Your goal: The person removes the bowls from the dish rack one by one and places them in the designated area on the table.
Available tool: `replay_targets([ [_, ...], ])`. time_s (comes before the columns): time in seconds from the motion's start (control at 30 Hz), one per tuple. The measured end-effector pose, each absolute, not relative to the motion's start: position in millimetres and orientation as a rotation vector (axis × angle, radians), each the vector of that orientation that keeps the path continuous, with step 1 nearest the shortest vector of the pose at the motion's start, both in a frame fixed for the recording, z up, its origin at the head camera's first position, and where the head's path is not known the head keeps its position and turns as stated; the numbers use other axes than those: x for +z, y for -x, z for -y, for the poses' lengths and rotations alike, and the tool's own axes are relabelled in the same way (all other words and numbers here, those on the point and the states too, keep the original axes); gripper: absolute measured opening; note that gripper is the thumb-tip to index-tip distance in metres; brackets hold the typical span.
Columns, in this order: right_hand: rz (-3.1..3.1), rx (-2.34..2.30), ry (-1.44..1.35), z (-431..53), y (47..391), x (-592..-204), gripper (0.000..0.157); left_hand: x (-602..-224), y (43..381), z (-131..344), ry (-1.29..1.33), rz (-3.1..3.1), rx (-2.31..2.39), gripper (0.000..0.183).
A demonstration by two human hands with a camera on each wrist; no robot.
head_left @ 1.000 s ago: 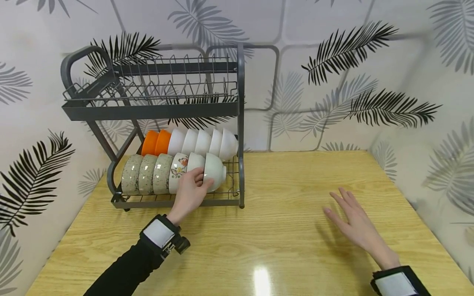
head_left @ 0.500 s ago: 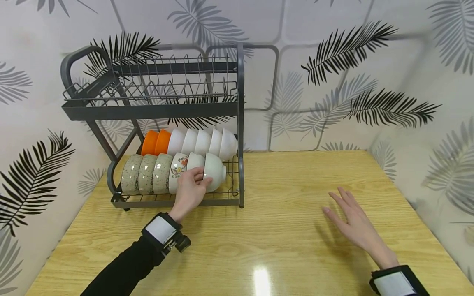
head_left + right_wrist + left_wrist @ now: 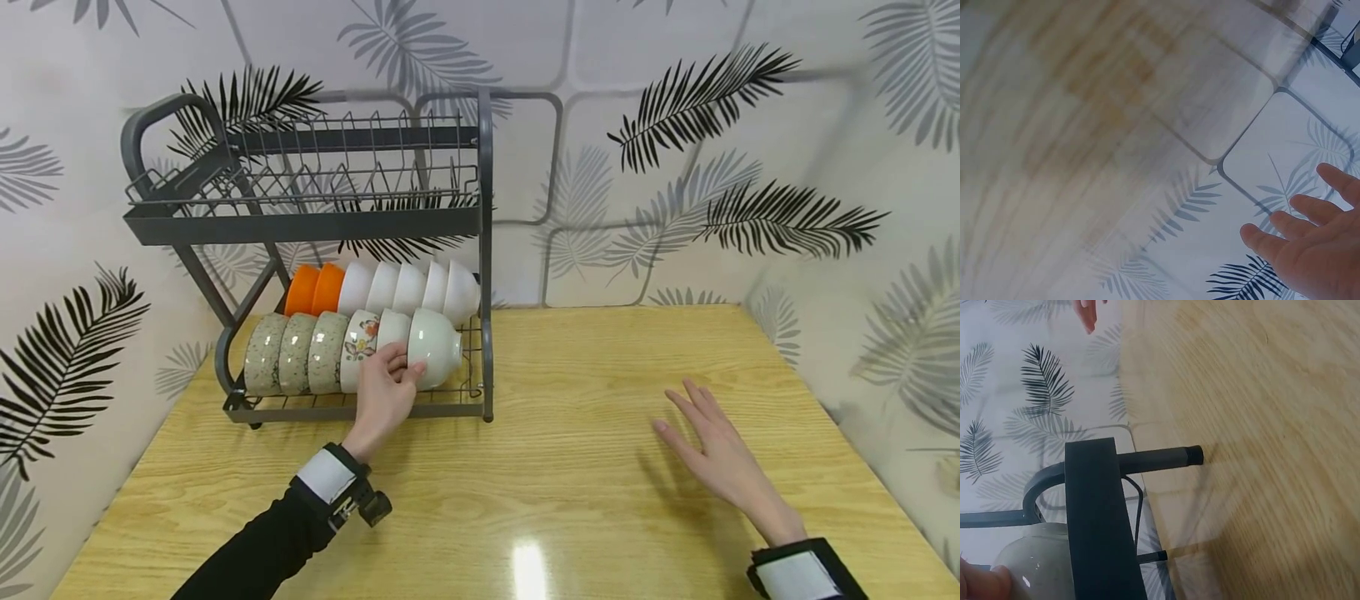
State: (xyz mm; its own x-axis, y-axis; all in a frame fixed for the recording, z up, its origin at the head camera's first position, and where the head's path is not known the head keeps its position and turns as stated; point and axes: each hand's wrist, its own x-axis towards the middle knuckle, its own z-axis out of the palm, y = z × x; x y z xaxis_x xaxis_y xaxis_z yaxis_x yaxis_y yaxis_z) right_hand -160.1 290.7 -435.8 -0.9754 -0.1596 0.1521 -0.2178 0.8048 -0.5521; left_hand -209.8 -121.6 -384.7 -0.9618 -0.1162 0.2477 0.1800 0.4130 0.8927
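In the head view my left hand pinches the rim of a pale, glossy bowl, the rightmost in the front row of the dish rack's lower tier. The thumb lies on its outer wall, while the other fingers reach in on its left side. That bowl stands on edge, its foot facing right. Close by on the left are a white bowl, a flower-patterned bowl and several speckled bowls. The left wrist view shows the thumb on the bowl. My right hand is held over the table, fingers spread and holding nothing.
A dark grey two-tier dish rack stands at the left against a leaf-patterned wall. Its back row has orange bowls and several white bowls. Its front rail runs just below the left hand. The wooden table extends rightward.
The pale bowl has turned slightly in my left hand, so more of its outer side shows and its foot sits farther right. The left wrist has shifted slightly. My right hand stays nearly still.
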Motion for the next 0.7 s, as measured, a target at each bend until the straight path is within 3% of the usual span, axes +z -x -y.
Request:
replay_targets([
  [0.37,2.881,1.056,-0.313,-286,158,-433,0.063,-385,194,118,0.126,2.240,-1.689,0.023],
  [0.7,2.785,1.388,-0.431,-275,159,-426,0.056,-384,179,117,0.405,2.196,-1.635,0.025],
])
